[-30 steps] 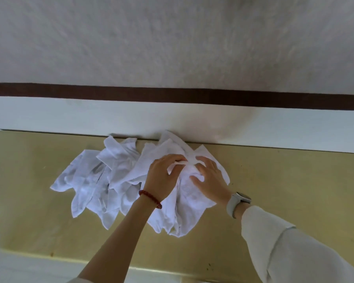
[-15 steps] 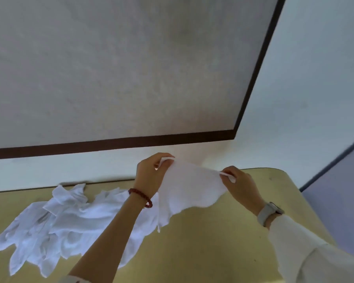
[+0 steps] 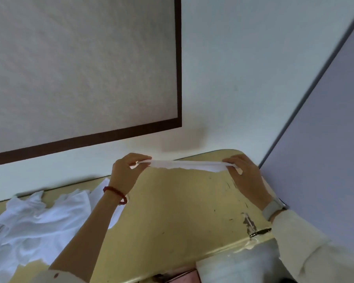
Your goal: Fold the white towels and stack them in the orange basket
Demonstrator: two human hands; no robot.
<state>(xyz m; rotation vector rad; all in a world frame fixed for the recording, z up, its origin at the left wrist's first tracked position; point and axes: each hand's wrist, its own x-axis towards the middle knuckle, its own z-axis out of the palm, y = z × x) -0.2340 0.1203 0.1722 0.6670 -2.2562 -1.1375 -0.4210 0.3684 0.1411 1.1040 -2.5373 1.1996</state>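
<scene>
One white towel (image 3: 187, 165) is stretched flat and edge-on between my two hands, above the far right part of the yellow table (image 3: 182, 217). My left hand (image 3: 127, 172) pinches its left corner and my right hand (image 3: 245, 176) pinches its right corner. A crumpled pile of white towels (image 3: 41, 223) lies on the table at the lower left, partly behind my left forearm. No orange basket is in view.
The table has a worn, chipped front right corner (image 3: 251, 229). A white wall with a dark-framed panel (image 3: 178, 78) rises behind it. A grey-lilac partition (image 3: 325, 139) stands close on the right. A pale object (image 3: 233, 266) sits below the table's front edge.
I lifted one towel out of the pile and carried it right. It hung loosely half a second ago; now my hands have spread apart and it is pulled taut and level.
</scene>
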